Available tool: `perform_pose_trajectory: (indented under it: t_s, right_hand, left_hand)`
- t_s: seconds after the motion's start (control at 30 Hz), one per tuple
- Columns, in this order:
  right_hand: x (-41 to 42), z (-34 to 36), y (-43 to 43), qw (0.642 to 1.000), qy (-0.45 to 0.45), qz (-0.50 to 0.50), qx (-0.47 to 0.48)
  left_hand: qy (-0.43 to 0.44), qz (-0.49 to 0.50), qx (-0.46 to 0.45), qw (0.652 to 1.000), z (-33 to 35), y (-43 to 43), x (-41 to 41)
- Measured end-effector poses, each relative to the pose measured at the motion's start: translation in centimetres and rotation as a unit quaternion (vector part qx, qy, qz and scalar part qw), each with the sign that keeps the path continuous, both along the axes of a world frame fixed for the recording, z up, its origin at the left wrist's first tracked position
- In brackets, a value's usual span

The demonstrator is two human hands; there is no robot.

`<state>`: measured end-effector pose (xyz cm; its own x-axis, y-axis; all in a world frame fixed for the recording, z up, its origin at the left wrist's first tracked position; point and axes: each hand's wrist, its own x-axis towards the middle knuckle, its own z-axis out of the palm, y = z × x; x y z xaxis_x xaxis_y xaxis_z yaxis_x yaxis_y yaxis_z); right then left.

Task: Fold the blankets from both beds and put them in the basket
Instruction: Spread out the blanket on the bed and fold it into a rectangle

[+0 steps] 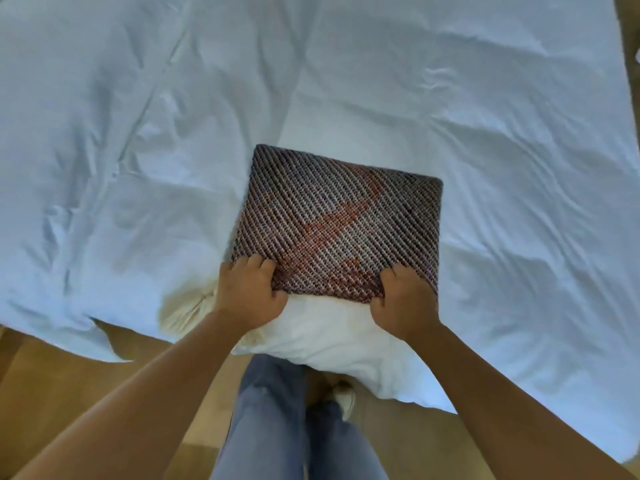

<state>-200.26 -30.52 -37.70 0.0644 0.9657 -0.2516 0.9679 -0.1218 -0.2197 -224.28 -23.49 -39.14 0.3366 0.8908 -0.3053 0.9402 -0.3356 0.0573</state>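
Woven in dark diagonal stripes with reddish patches, the folded blanket (337, 223) lies as a compact, nearly square pad on the white sheet (485, 116) of the bed, close to the near edge. Both hands grip its near edge: the left hand (250, 289) curls over the near-left corner, the right hand (403, 299) over the near-right part, fingers on top and thumbs apparently tucked beneath. The pad extends straight away from the person, so a lift would likely bring it toward the body. Neither hand is clearly nearer. No basket is visible, and the wooden floor (52, 375) shows below the bed.
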Motion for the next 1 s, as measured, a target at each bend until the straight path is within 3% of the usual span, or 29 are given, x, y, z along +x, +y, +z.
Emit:
perform_pose_trajectory:
  t_s: [0.1, 0.3, 0.47, 0.6, 0.87, 1.0]
  right_hand:
    - [-2.0, 0.6, 3.1, 0.991, 0.073, -0.027, 0.104]
    - [-4.2, -2.2, 12.6, 0.987, 0.113, -0.037, 0.108]
    - [-2.8, -6.6, 17.6, 0.997, 0.026, -0.028, 0.067]
    - [-0.6, -8.9, 17.2, 0.995, -0.048, -0.082, 0.03]
    - [5.2, -8.8, 15.1, 0.974, -0.098, -0.205, -0.01]
    - [7.5, -8.7, 13.6, 0.953, -0.068, -0.28, -0.092]
  left_hand:
    - [-0.109, -0.005, 0.036, 0.993, 1.2, 2.3, 3.0]
    - [-0.151, -0.052, 0.037, 0.987, -1.9, 9.3, 8.9]
    - [-0.098, -0.065, 0.045, 0.992, -6.2, 14.3, 8.8]
    - [-0.06, 0.038, 0.027, 0.997, -8.2, 16.5, 7.5]
    - [-0.036, 0.07, 0.024, 0.997, -8.6, 18.9, 5.9]
    - [-0.03, 0.064, -0.017, 0.997, -8.4, 19.2, 5.6]
